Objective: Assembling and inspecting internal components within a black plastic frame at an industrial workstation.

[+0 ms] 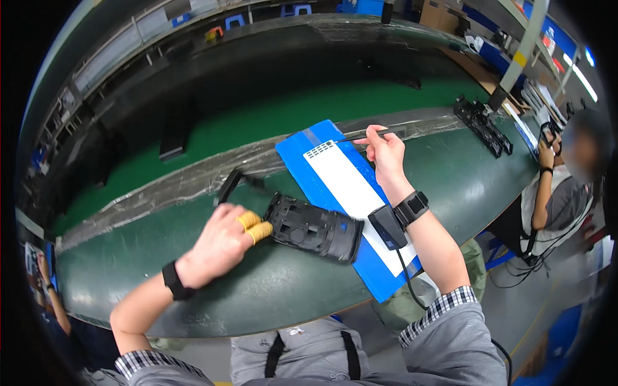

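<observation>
My left hand [225, 238], with yellow finger cots on two fingers, is closed at the near end of a black plastic housing [315, 228]. The housing looks slightly blurred and shows its hollow side with ribs and openings. Just beyond that hand is another narrow black part [228, 186], also blurred. Between the fingertips of my right hand [386, 154] are dark tweezers [354, 137]. Their tip meets the far end of a white sheet [344, 186], beside rows of small black pieces [319, 150]. Under the sheet lies a blue board [299, 161].
A black frame-like part [483, 125] lies on the green table [161, 283] at the right. Beyond a plastic-wrapped edge [161, 180] runs a dark and green surface holding a black block [172, 138]. A cable [404, 267] hangs from my right wrist's device. Co-workers sit on both sides.
</observation>
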A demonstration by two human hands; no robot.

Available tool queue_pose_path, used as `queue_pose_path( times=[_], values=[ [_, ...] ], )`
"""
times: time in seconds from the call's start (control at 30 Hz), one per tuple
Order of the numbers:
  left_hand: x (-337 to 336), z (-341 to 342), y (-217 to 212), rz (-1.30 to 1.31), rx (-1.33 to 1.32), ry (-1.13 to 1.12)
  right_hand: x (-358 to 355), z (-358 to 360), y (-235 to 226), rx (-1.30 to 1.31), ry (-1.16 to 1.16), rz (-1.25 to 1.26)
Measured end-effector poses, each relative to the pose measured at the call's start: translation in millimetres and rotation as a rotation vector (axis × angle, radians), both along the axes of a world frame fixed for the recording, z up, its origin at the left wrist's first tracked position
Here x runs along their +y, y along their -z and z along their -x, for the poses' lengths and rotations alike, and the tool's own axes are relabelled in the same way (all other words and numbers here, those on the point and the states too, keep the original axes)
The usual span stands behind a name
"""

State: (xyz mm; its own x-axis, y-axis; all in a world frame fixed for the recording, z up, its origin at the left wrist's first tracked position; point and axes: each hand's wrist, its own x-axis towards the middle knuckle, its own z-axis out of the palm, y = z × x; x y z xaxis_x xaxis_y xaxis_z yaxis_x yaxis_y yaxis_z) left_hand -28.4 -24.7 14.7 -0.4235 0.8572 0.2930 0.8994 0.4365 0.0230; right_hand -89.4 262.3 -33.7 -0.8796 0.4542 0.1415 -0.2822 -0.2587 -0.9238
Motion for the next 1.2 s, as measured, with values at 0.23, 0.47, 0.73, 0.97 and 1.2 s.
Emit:
queue_pose_path(
  times=[0.23,0.47,0.73,0.97,1.2],
  values=[
    [4,5,11,-0.040,-0.046,-0.192,-50,-43,-23,-0.089,-0.380,-0.091],
    [-1,9,10,0.002,-0.222,-0.156,-77,-69,-19,-0.241,-0.425,-0.149],
    [-1,12,17,-0.156,-0.328,-0.120,-84,-69,-4,-0.275,-0.406,-0.201],
    [-1,14,28,-0.154,-0.321,-0.031,-84,-68,3,-0.231,-0.437,-0.243],
    [-4,16,28,-0.011,-0.326,-0.055,-88,-70,0,-0.280,-0.426,-0.306]
  ],
)
